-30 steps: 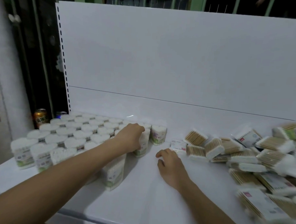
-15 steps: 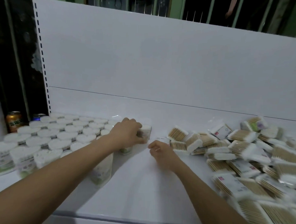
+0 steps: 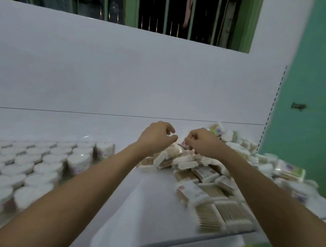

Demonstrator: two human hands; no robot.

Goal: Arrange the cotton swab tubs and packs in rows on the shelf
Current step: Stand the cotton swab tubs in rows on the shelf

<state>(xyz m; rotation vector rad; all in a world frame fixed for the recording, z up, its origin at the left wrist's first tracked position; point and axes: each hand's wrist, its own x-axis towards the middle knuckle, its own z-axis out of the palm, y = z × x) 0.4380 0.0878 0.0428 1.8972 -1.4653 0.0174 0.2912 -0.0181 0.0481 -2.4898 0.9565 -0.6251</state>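
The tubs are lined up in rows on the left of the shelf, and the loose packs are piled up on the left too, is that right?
Not quite. The head view shows the tubs in rows on the left of the shelf, but the loose packs are piled on the right.

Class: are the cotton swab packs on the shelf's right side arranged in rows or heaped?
Heaped: the packs overlap at mixed angles, unlike the tubs in rows.

Dim, cool light; motion blur smears the lower edges, wide-angle bending the frame.

Dozens of tubs [image 3: 46,163], dozens of packs [image 3: 202,182]
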